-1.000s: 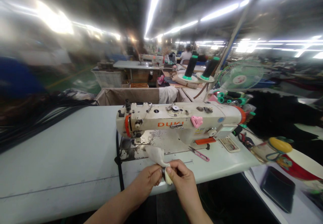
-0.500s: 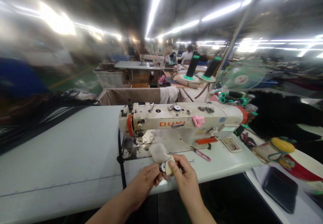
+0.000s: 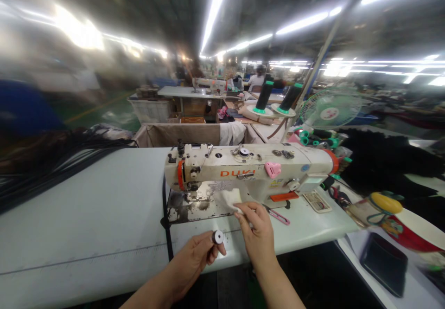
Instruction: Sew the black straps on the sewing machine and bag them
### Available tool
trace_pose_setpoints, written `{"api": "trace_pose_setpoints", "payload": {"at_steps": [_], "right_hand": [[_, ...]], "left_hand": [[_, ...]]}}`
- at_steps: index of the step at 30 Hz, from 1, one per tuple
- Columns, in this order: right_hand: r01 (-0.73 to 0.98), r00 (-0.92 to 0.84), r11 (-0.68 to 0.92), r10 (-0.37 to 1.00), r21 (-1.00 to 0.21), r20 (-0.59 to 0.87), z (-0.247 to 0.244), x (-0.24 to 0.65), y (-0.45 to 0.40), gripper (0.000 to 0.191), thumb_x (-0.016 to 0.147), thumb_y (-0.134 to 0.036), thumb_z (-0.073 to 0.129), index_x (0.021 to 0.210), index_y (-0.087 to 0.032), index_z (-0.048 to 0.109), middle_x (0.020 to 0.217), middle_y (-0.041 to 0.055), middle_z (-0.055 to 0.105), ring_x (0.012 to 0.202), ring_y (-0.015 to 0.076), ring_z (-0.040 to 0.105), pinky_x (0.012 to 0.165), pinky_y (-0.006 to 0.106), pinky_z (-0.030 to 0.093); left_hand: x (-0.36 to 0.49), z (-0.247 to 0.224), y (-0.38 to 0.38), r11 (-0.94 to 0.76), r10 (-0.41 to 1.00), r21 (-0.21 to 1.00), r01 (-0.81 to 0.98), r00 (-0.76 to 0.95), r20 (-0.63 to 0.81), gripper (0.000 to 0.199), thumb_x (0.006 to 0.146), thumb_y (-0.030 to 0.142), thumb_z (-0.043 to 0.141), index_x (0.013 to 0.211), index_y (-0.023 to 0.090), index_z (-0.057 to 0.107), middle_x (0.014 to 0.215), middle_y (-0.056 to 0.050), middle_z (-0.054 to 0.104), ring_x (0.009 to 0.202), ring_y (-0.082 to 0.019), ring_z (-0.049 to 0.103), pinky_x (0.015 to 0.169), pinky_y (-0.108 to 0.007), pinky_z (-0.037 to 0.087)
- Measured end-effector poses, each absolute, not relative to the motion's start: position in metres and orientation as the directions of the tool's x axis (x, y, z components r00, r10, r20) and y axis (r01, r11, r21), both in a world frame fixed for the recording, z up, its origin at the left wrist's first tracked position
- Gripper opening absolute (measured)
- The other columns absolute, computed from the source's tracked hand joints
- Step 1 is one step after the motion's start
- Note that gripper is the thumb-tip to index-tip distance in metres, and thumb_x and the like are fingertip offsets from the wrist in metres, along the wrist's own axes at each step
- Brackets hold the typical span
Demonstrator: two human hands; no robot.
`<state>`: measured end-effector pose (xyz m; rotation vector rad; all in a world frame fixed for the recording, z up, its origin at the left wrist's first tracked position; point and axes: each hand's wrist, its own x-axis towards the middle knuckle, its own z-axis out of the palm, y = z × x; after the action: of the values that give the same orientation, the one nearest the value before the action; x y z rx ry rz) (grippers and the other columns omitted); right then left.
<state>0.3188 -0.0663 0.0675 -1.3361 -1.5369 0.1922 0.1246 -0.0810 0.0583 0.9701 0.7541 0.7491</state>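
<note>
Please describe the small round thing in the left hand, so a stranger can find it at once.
Find the DUKI sewing machine on its white table. In front, the left hand pinches a small metal bobbin, apart from the white cloth at the right hand.

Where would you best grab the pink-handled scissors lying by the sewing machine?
Take the pink-handled scissors by their handles, coming from above on the right. They lie flat on the white sewing table, with the handles pointing right, away from the right hand, and the metal blades toward that hand.
</note>
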Motion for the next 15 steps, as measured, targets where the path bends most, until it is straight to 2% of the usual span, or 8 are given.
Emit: {"api": "trace_pose_setpoints", "payload": {"at_steps": [2, 4, 7, 10, 12, 15], "right_hand": [[0.731, 0.103, 0.378, 0.762, -0.568, 0.639, 0.067, 0.323, -0.055, 0.025, 0.099, -0.033, 0.060, 0.118, -0.028, 0.076, 0.102, 0.0087, 0.069, 0.099, 0.0249, 0.063, 0.090, 0.041, 0.052], [0.807, 0.035, 0.353, 0.772, -0.473, 0.635, 0.063, 0.325, -0.044, 0.028, 0.100, -0.031, 0.058, 0.123, -0.026, 0.073, 0.108, 0.0099, 0.069, 0.102, 0.0257, 0.063, 0.092, 0.043, 0.053], [0.863, -0.007, 0.308, 0.800, -0.401, 0.600, 0.054, 0.326, -0.032, 0.037, 0.098, -0.025, 0.056, 0.133, -0.022, 0.066, 0.121, 0.0137, 0.067, 0.110, 0.0297, 0.061, 0.098, 0.049, 0.053], [0.881, -0.004, 0.285, 0.804, -0.379, 0.594, 0.046, 0.324, -0.031, 0.045, 0.095, -0.020, 0.055, 0.141, -0.020, 0.059, 0.128, 0.0163, 0.064, 0.119, 0.0331, 0.058, 0.103, 0.054, 0.050], [0.887, 0.022, 0.261, 0.802, -0.382, 0.597, 0.043, 0.323, -0.034, 0.047, 0.096, -0.023, 0.056, 0.143, -0.021, 0.056, 0.129, 0.0161, 0.063, 0.119, 0.0333, 0.058, 0.104, 0.054, 0.049], [0.831, 0.155, 0.213, 0.799, -0.514, 0.581, 0.042, 0.325, -0.035, 0.048, 0.097, -0.031, 0.054, 0.144, -0.021, 0.054, 0.129, 0.0167, 0.062, 0.118, 0.0320, 0.059, 0.101, 0.052, 0.051]], "left_hand": [[0.120, 0.059, -0.082, 0.381, 0.826, 0.902, -0.202, 0.514, -0.233, 0.048, 0.086, 0.061, 0.065, 0.079, 0.014, 0.071, 0.068, 0.000, 0.048, 0.067, -0.013, 0.037, 0.067, -0.028, 0.030], [0.115, 0.057, -0.085, 0.395, 0.828, 0.897, -0.199, 0.501, -0.254, 0.048, 0.085, 0.061, 0.066, 0.078, 0.014, 0.071, 0.068, 0.000, 0.048, 0.067, -0.013, 0.038, 0.066, -0.028, 0.030], [0.107, 0.053, -0.090, 0.413, 0.824, 0.891, -0.189, 0.494, -0.277, 0.048, 0.085, 0.061, 0.066, 0.078, 0.014, 0.071, 0.069, -0.001, 0.049, 0.068, -0.014, 0.039, 0.066, -0.028, 0.031], [0.098, 0.048, -0.093, 0.415, 0.825, 0.891, -0.185, 0.490, -0.282, 0.048, 0.087, 0.062, 0.063, 0.081, 0.015, 0.071, 0.073, -0.001, 0.051, 0.070, -0.014, 0.041, 0.069, -0.028, 0.033], [0.092, 0.046, -0.094, 0.413, 0.831, 0.891, -0.190, 0.478, -0.284, 0.048, 0.088, 0.062, 0.063, 0.082, 0.016, 0.072, 0.075, -0.001, 0.052, 0.071, -0.015, 0.041, 0.071, -0.028, 0.034], [0.087, 0.045, -0.094, 0.418, 0.835, 0.886, -0.202, 0.470, -0.287, 0.047, 0.088, 0.061, 0.063, 0.082, 0.016, 0.072, 0.076, -0.002, 0.052, 0.072, -0.015, 0.041, 0.071, -0.028, 0.035]]}}
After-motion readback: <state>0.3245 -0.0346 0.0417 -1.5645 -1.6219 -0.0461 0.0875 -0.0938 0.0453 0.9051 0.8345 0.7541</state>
